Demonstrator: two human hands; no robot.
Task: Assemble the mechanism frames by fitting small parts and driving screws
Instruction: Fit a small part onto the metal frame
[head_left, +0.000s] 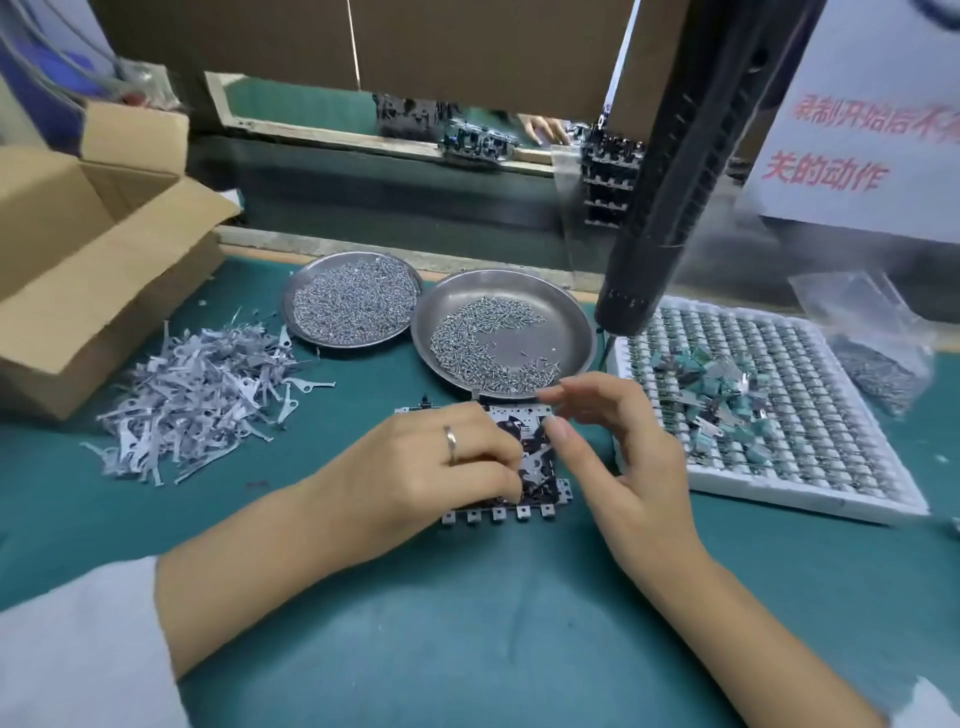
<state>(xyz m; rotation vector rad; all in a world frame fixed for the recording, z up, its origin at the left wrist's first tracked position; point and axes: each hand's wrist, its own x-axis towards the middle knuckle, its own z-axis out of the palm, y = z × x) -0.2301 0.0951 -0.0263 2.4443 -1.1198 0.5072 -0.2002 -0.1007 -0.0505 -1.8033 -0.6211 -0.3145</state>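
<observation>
Item: one mechanism frame (524, 467), metal, tabbed along its near edge, lay flat on the green mat (467, 623) just in front of the nearer steel dish of screws (498, 343). The left hand (431, 462), ring on one finger, rested on the frame's left half with fingers curled down onto a small part near the frame's middle; what exactly it pinched could not be made out. The right hand (618, 447) hovered over the frame's right edge, fingers loosely spread, thumb tip near the frame, seemingly holding nothing. To the left: a second dish of screws (353, 301), a loose heap of stamped metal levers (208, 395), an open carton (88, 270). To the right: a white gridded tray (769, 410) carrying small green-and-metal pieces, and a bag of screws (878, 353). Overhead: a hanging black power screwdriver (675, 182), untouched. Judged step: seating a small part before any screw was driven. Advice: the left hand should keep the frame pressed flat, the part be lined up over its hole and felt to sit flush, and one screw be taken from the nearer dish only then; a tilted part would likely cross the thread.
</observation>
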